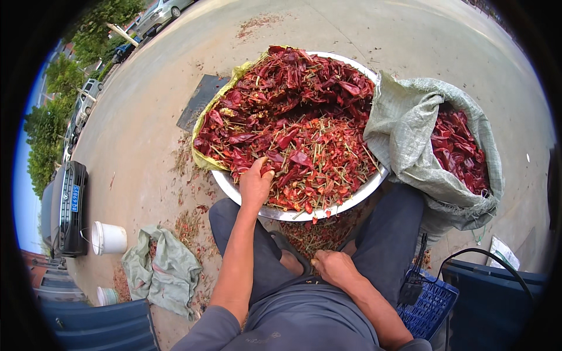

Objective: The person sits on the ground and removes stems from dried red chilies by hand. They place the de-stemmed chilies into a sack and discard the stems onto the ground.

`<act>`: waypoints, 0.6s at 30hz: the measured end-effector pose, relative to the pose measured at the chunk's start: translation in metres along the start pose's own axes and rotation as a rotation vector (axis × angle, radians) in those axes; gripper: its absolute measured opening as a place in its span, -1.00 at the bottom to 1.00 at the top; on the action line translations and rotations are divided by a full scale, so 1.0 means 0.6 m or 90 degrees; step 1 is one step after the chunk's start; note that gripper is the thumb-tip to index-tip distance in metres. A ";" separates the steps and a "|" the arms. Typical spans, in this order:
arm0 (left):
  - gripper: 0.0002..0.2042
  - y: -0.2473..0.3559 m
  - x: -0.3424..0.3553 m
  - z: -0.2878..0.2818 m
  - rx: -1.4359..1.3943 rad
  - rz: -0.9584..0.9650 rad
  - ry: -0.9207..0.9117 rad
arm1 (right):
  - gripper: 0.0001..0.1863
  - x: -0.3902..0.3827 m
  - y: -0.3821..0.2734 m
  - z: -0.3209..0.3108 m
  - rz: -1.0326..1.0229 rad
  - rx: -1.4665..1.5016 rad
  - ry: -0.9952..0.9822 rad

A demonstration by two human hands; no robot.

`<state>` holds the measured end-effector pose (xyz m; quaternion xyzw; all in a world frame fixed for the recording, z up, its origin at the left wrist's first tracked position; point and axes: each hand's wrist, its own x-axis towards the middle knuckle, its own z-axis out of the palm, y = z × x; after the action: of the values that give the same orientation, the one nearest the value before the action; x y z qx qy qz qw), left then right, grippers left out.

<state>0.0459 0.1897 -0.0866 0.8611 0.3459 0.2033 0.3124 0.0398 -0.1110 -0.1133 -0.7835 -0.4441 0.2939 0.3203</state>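
Note:
A wide white-rimmed basin [341, 212] stands before my knees, heaped with dried red chillies [304, 82] at the back and broken chilli bits with pale stems [328, 158] in front. My left hand [256, 184] is at the basin's near left edge, touching the heap. Its forefinger and thumb are apart, with nothing visible between them; the other fingers are hidden. Low between my thighs is my right hand [335, 267], its fingers curled closed. Whatever it may hold is hidden.
A woven sack [410, 126] of red chillies leans at the basin's right; yellow sacking [202, 153] lines its left side. A flattened sack [167, 269] and a white bucket [109, 238] are at left. A blue crate [430, 304] sits by my right hip. Parked cars [65, 207] stand beyond.

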 end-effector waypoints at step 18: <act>-0.77 -0.061 0.064 0.042 0.091 -0.006 -0.057 | -0.78 0.012 0.005 0.014 -0.026 0.014 0.003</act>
<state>0.0694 0.2281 -0.1245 0.8877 0.3492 0.1380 0.2665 0.0382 -0.1039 -0.1221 -0.7716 -0.4557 0.2903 0.3358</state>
